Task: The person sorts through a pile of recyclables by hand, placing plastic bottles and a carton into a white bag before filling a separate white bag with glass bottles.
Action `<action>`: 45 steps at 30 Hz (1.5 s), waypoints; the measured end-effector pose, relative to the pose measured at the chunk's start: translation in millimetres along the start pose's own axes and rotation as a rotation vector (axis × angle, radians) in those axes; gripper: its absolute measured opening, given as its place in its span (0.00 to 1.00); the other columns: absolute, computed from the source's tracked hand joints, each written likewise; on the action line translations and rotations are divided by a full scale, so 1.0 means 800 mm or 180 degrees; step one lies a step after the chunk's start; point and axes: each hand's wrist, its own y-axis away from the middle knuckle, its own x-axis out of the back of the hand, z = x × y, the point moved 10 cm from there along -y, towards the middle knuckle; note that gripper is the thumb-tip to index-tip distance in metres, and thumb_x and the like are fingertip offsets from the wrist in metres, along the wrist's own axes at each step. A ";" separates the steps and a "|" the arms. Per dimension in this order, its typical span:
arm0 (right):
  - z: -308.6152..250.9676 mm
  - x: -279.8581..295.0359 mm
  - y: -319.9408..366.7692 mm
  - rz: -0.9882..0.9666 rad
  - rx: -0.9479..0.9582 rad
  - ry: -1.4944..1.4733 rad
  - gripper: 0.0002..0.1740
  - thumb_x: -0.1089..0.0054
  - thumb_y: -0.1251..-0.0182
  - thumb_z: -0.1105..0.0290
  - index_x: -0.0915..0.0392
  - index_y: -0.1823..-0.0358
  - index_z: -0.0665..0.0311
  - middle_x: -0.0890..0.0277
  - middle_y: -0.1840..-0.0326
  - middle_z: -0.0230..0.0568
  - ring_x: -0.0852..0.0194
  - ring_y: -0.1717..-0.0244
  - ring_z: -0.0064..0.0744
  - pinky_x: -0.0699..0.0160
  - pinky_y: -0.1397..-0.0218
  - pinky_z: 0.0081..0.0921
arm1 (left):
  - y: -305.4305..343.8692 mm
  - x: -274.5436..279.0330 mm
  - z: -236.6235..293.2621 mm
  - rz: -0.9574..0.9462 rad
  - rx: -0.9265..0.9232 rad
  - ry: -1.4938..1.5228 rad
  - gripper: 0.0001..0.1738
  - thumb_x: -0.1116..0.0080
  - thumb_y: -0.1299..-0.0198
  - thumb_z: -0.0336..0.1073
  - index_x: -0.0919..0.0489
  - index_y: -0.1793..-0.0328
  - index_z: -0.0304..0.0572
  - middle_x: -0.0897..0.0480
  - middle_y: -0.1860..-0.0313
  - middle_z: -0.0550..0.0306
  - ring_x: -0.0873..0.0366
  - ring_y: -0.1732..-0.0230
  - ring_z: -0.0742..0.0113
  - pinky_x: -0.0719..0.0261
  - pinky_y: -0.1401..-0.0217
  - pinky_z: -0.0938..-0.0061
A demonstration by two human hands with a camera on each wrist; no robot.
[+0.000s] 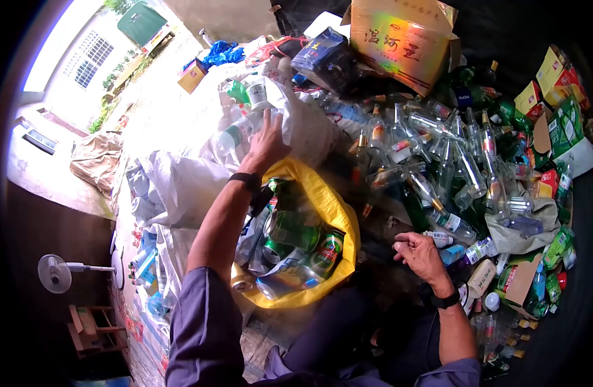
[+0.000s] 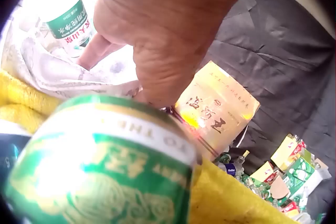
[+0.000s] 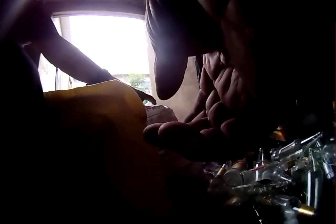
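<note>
My left hand reaches over the white sack, its fingers beside a clear plastic bottle and a white cup. In the left wrist view the fingers of this hand point down at the white plastic, near a green-labelled bottle; no grip on it shows. A green can fills the foreground there. Below the left hand, a yellow sack stands open with cans and bottles inside. My right hand hovers right of that sack, empty, its fingers loosely bent; the right wrist view shows its palm.
Many glass bottles lie piled at the right. Cardboard boxes stand at the back, with more cartons at the far right. On the left are a stuffed white bag, a fan and a wooden stool.
</note>
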 end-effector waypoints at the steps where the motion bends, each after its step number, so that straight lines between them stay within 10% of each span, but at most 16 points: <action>1: -0.001 0.001 0.002 -0.0002 0.0002 0.0014 0.18 0.37 0.30 0.68 0.21 0.48 0.78 0.16 0.67 0.39 0.16 0.69 0.23 0.19 0.64 0.20 | 0.002 -0.003 0.006 0.0039 -0.0070 -0.0020 0.54 0.29 0.57 0.37 0.44 0.22 0.39 0.56 0.18 0.25 0.22 0.42 0.26 0.19 0.42 0.47; 7: 0.003 0.010 0.018 -0.0001 -0.0036 0.0041 0.18 0.37 0.30 0.69 0.21 0.48 0.78 0.16 0.66 0.40 0.17 0.69 0.24 0.19 0.64 0.22 | -0.007 0.020 0.023 0.0245 0.0079 -0.0352 0.37 0.30 0.54 0.42 0.29 0.36 0.40 0.31 0.36 0.36 0.27 0.40 0.38 0.25 0.42 0.47; 14: 0.015 0.006 0.037 -0.0130 -0.0198 0.0164 0.19 0.35 0.30 0.68 0.21 0.47 0.77 0.15 0.63 0.42 0.17 0.65 0.23 0.19 0.61 0.21 | -0.020 0.017 0.028 0.0468 -0.0578 -0.0819 0.26 0.45 0.46 0.31 0.26 0.37 0.42 0.23 0.41 0.45 0.30 0.37 0.43 0.31 0.38 0.51; 20: 0.007 0.000 0.042 -0.0203 -0.0140 0.0143 0.20 0.36 0.29 0.68 0.23 0.44 0.77 0.17 0.63 0.39 0.22 0.65 0.19 0.22 0.62 0.20 | -0.038 0.007 0.031 0.0556 -0.0561 -0.0901 0.13 0.46 0.48 0.31 0.14 0.60 0.44 0.16 0.50 0.48 0.26 0.41 0.50 0.31 0.41 0.53; 35: -0.004 0.005 0.043 -0.0157 0.0331 0.1033 0.20 0.36 0.30 0.63 0.21 0.49 0.76 0.15 0.64 0.52 0.13 0.61 0.35 0.17 0.57 0.30 | -0.053 -0.027 0.040 0.0404 -0.0744 -0.0105 0.12 0.53 0.36 0.37 0.22 0.63 0.38 0.17 0.64 0.34 0.19 0.58 0.34 0.25 0.54 0.42; 36: -0.006 0.006 0.045 -0.0145 0.0233 0.0881 0.22 0.37 0.34 0.60 0.20 0.51 0.75 0.17 0.62 0.59 0.15 0.58 0.54 0.20 0.55 0.40 | -0.052 -0.030 0.048 0.0334 -0.0856 -0.0033 0.13 0.55 0.36 0.37 0.22 0.60 0.36 0.17 0.62 0.32 0.19 0.56 0.32 0.24 0.53 0.42; 45: -0.016 0.000 0.065 -0.0122 0.0447 0.1117 0.19 0.38 0.33 0.61 0.20 0.58 0.75 0.19 0.65 0.62 0.17 0.60 0.59 0.22 0.57 0.45 | -0.030 -0.011 0.037 0.0446 -0.0574 0.0519 0.26 0.38 0.43 0.35 0.25 0.37 0.36 0.18 0.44 0.34 0.21 0.41 0.36 0.24 0.37 0.52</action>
